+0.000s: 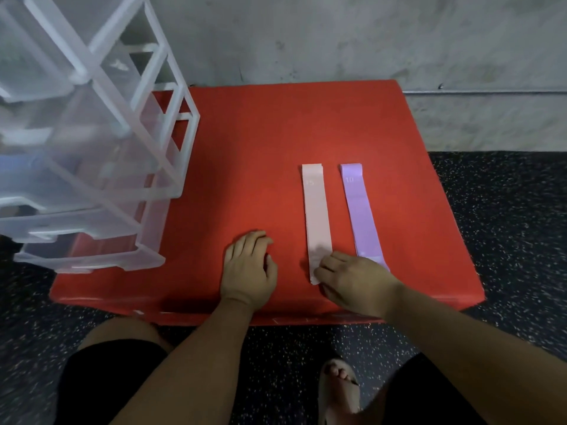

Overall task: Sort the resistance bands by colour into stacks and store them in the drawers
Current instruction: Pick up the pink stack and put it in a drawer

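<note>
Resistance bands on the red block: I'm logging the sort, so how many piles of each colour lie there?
pink pile: 1
purple pile: 1
Total: 2

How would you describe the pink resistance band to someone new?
On the red platform, right of the clear plastic drawer unit, two flat bands lie side by side. The pink resistance band is the left one, nearer the drawers, marked 15; its neighbour, the purple band, is marked 10.

The purple band (pixel 362 216) reads "10"; the pink band (pixel 317 216) reads "15" (faintly).
</note>
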